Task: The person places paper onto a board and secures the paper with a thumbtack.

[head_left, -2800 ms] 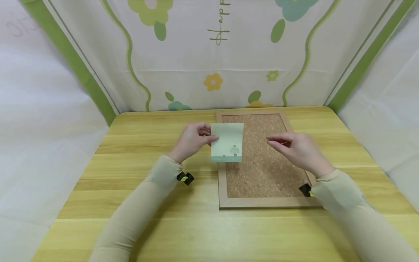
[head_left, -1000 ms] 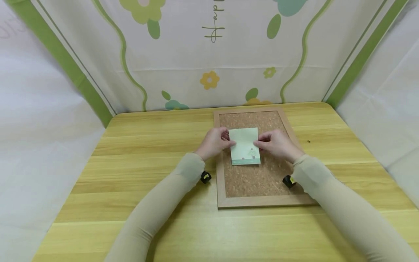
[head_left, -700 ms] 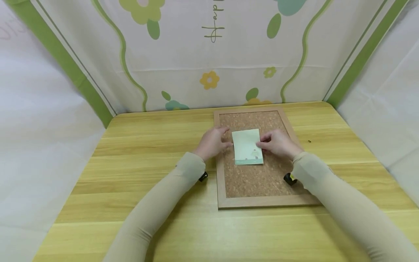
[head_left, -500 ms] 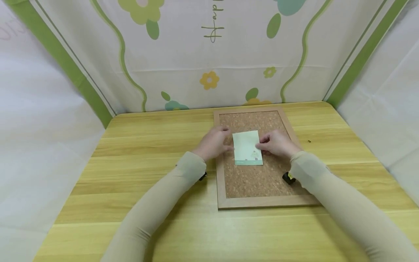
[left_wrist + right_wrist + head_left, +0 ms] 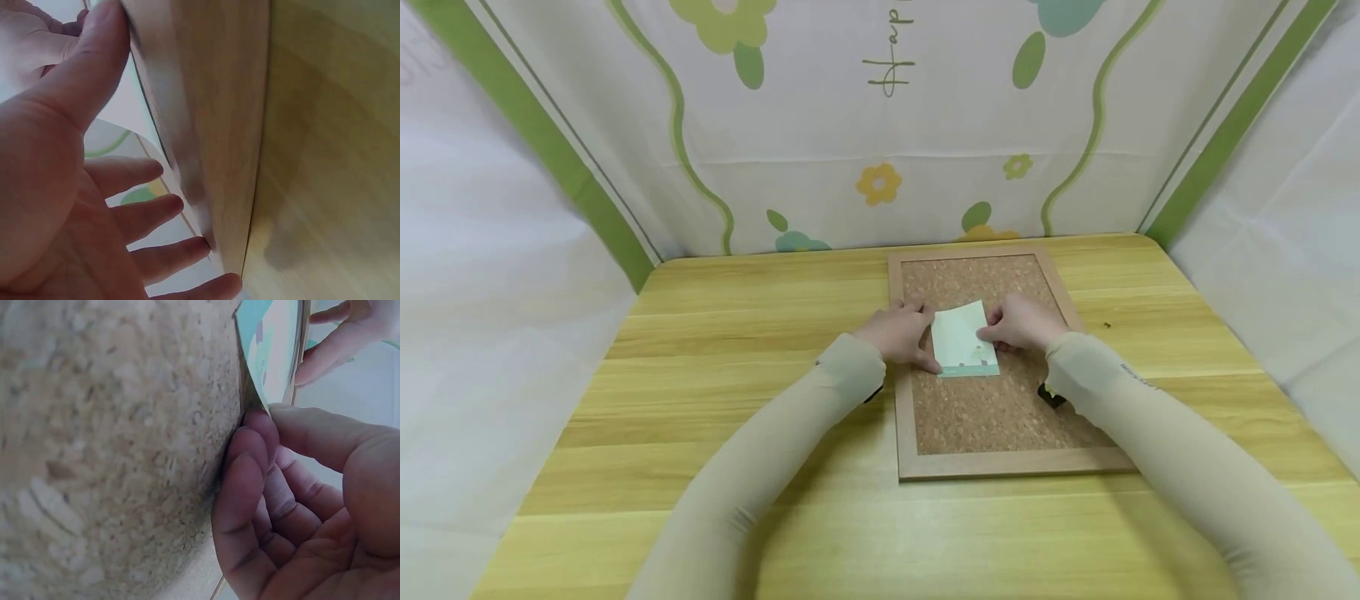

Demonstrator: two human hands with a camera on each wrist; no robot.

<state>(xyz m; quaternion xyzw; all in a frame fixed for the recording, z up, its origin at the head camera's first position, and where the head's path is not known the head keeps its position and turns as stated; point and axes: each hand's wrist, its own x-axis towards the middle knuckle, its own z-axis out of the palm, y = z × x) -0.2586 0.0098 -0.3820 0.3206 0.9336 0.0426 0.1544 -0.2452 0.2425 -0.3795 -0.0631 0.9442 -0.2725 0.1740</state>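
A pale green sheet of note paper [image 5: 957, 336] with a darker band along its near edge lies over the framed cork board [image 5: 985, 425]. My right hand [image 5: 1022, 322] pinches its right edge between thumb and fingers, and in the right wrist view that edge of the paper [image 5: 257, 369] stands off the cork. At the left side, my left hand [image 5: 901, 336] has its thumb at the near left corner of the sheet and its fingertips by the far left corner. The left wrist view shows those fingers [image 5: 156, 215] spread and fairly straight beside the board's wooden frame.
The board rests on a wood-grain table [image 5: 700, 400]. A tiny dark object [image 5: 1107, 325] lies on the table right of the board. Behind rises a white cloth [image 5: 820, 125] printed with flowers, with white sheets at both sides.
Earlier the left hand held the paper up alone; then both hands gripped it over the board. The left hand let go, and its thumb moved to the near left corner. The paper came lower.
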